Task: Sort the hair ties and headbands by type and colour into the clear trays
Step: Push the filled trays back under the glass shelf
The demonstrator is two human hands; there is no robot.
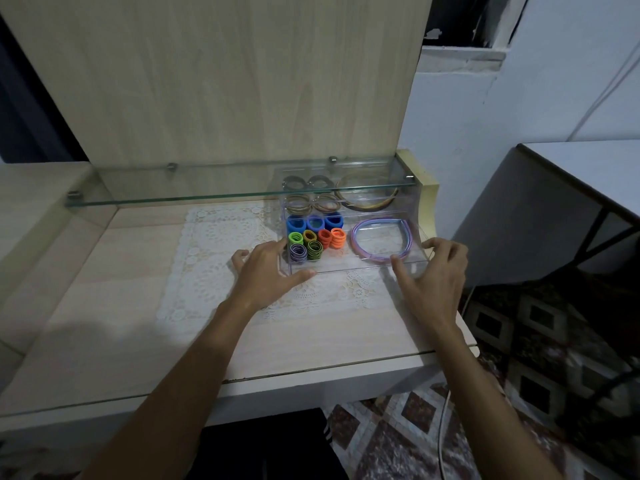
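- The front clear tray (353,268) looks light, rigid and slick; holding both end walls seems safest.
- It holds blue, green, orange and striped hair ties (313,239) in colour groups, with lilac headbands (381,239) to their right.
- Left hand (268,268) lies with fingers spread at its left corner; right hand (431,268) has its fingers curled round the right end.
- Tray sits on the lace mat (221,265), before a second tray (346,197).
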